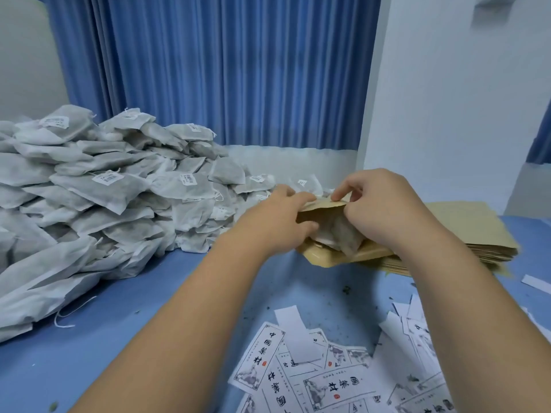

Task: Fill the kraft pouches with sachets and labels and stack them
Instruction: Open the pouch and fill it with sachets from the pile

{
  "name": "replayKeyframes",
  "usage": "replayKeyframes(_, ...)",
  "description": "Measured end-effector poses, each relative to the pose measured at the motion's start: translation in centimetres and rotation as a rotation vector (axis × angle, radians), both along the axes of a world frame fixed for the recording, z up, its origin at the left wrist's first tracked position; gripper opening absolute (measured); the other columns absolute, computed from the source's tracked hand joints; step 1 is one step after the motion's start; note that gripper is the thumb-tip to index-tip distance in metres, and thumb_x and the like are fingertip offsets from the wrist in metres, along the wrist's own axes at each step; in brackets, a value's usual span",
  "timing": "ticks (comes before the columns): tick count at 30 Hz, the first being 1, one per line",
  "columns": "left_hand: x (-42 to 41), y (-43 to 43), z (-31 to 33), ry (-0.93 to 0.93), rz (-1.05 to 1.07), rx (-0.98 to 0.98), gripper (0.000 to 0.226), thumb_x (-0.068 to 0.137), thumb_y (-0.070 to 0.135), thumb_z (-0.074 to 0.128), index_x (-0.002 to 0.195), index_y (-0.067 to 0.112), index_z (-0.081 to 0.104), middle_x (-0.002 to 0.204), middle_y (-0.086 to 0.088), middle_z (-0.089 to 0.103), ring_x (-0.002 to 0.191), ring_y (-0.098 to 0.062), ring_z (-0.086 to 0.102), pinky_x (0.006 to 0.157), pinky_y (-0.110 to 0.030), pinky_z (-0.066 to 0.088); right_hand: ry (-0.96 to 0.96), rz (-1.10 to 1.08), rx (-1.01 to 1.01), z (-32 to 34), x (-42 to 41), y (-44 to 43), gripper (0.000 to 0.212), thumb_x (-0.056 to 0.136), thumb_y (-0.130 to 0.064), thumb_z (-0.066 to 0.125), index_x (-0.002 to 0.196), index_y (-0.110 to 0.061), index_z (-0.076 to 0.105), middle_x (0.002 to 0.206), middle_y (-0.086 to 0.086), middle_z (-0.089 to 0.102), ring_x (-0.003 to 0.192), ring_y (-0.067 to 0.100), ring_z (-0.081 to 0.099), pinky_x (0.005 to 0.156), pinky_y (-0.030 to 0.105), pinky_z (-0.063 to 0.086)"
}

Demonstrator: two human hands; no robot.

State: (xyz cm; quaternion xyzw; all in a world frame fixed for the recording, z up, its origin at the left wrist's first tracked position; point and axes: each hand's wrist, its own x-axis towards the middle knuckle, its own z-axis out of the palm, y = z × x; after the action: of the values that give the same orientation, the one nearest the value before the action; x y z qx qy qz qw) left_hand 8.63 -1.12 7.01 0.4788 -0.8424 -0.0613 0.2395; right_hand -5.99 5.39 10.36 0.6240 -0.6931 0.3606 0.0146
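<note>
A kraft pouch (320,214) stands tilted at the middle of the table, its mouth held apart by both hands. My left hand (278,220) grips the pouch's left edge, fingers curled over the rim. My right hand (378,211) pinches the top rim on the right. Grey-white sachets (340,234) show through the pouch's clear window. The pouch rests on a flat stack of kraft pouches (465,231). A big heap of sachets (98,186) fills the left side. Printed paper labels (328,374) lie scattered near the front.
The blue table (143,317) carries small dark crumbs. A blue curtain (223,70) hangs behind, and a white wall (462,99) rises at the right. Loose white paper strips (536,283) lie at the right edge.
</note>
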Motion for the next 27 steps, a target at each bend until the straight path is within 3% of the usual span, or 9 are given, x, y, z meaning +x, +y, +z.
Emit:
replayKeyframes(3,-0.7,-1.0,-0.3,0.071,-0.092,0.068,0.035,0.099,0.036,0.045,0.132,0.04,0.054,0.123,0.004,0.054,0.113,-0.011,0.052,0.097,-0.029,0.042,0.02,-0.038,0.025,0.4,-0.9,0.3,0.033,0.073,-0.003,0.049,0.074,-0.032,0.064,0.082,-0.009,0.058,0.075,0.011,0.054,0.057,0.023,0.039)
replayKeyframes(6,-1.2,-1.1,-0.8,0.277,-0.226,0.126,0.025,0.098,0.029,0.047,0.107,0.036,0.07,0.075,0.018,0.065,0.063,0.009,0.055,0.055,-0.009,0.042,0.073,-0.055,0.083,1.0,-1.5,0.9,0.023,0.076,-0.009,0.057,0.075,-0.031,0.063,0.086,-0.008,0.06,0.079,0.012,0.056,0.053,0.021,0.036)
replayKeyframes(7,-1.5,-1.1,-1.0,0.349,-0.232,0.12,0.024,0.097,0.029,0.049,0.099,0.04,0.071,0.073,0.019,0.065,0.059,0.01,0.054,0.05,-0.008,0.039,0.084,-0.052,0.096,1.3,-1.6,1.2,0.018,0.077,-0.013,0.061,0.074,-0.03,0.063,0.085,-0.009,0.06,0.077,0.01,0.055,0.052,0.021,0.034)
replayKeyframes(13,-3.2,-0.2,-1.2,0.774,-0.206,0.295,0.019,0.092,0.029,0.059,0.084,0.035,0.076,0.073,-0.005,0.07,0.063,-0.018,0.065,0.061,-0.045,0.06,0.221,0.063,0.237,3.7,0.6,4.5,0.012,0.086,-0.021,0.06,0.083,-0.029,0.069,0.087,-0.006,0.066,0.08,0.012,0.06,0.058,0.017,0.04)
replayKeyframes(16,-3.5,0.0,-1.2,0.878,-0.242,0.404,0.019,0.091,0.023,0.061,0.083,0.026,0.078,0.075,-0.014,0.07,0.065,-0.023,0.068,0.063,-0.047,0.061,0.493,0.095,0.543,3.5,1.9,5.2,0.016,0.093,-0.023,0.048,0.09,-0.021,0.063,0.081,0.002,0.06,0.069,0.019,0.054,0.051,0.017,0.039)
replayKeyframes(18,-3.8,0.1,-1.3,0.891,-0.25,0.394,0.019,0.092,0.023,0.061,0.084,0.026,0.078,0.072,-0.014,0.071,0.07,-0.027,0.07,0.065,-0.043,0.061,0.503,0.067,0.675,2.6,2.0,4.0,0.007,0.095,-0.016,0.047,0.091,-0.02,0.052,0.072,0.0,0.043,0.057,0.013,0.039,0.047,0.017,0.032)
replayKeyframes(22,-4.5,0.6,-1.1,0.912,-0.283,0.378,0.02,0.092,0.025,0.062,0.083,0.03,0.078,0.068,-0.009,0.069,0.072,-0.027,0.068,0.066,-0.046,0.061,0.367,-0.081,0.742,0.3,1.2,0.3,0.036,0.091,-0.019,0.056,0.126,-0.022,0.045,0.089,0.0,0.048,0.092,0.021,0.051,0.083,0.028,0.044)
replayKeyframes(25,-5.2,1.3,-1.1,0.924,-0.333,0.35,0.023,0.093,0.023,0.06,0.083,0.036,0.076,0.068,0.002,0.07,0.076,-0.026,0.068,0.075,-0.05,0.059,0.424,-0.105,0.684,-0.6,0.0,-0.1,0.031,0.09,-0.022,0.057,0.119,-0.016,0.052,0.087,-0.005,0.052,0.09,0.019,0.048,0.087,0.028,0.04)
replayKeyframes(27,-5.7,1.7,-1.2,0.923,-0.361,0.307,0.023,0.094,0.022,0.059,0.086,0.037,0.074,0.067,0.012,0.069,0.073,-0.017,0.065,0.081,-0.05,0.057,0.566,-0.095,0.618,-0.4,-0.5,0.6,0.016,0.086,-0.025,0.058,0.101,-0.027,0.055,0.087,-0.011,0.056,0.075,0.014,0.051,0.081,0.027,0.044)
